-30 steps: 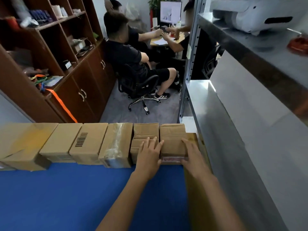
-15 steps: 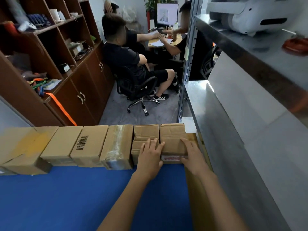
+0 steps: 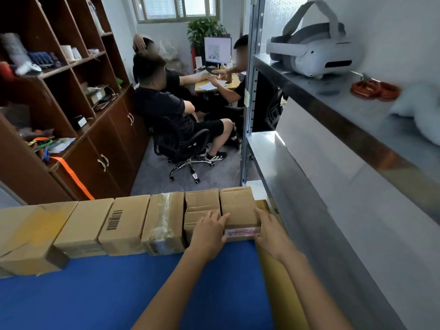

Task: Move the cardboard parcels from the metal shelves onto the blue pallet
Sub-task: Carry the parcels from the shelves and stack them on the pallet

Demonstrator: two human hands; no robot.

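The near part of the blue pallet lies bare, giving open room in front of the row of parcels. The parcels stand side by side, touching, with no gaps for fingers between them. On the right, the metal shelves close off that side, just beside the end parcel. Behind the row, the floor is open up to an office chair.

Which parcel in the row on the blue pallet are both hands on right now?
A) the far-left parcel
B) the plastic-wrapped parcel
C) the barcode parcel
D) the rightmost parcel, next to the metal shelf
D: the left hand and right hand flank the rightmost parcel at the shelf end of the row on the blue pallet.
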